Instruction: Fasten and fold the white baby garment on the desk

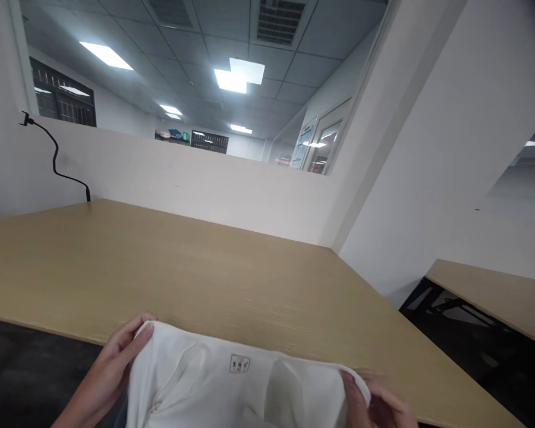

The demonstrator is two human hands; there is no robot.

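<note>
A white cloth garment [218, 386] is stretched between my two hands at the bottom of the head view. It has a small printed square mark near the middle of its upper edge, and soft folds below. My left hand [122, 351] pinches the upper left corner between thumb and fingers. At the upper right corner my right hand [374, 401] grips the cloth, thumb on the near side, fingers partly behind it and slightly blurred. The lower part of the garment runs out of view.
A wooden table [182, 261] spreads in front of me, against a white wall [232, 202] with a window above. A black gooseneck holder [57, 157] stands at its far left edge. To the right is a second table [494, 291] with dark legs.
</note>
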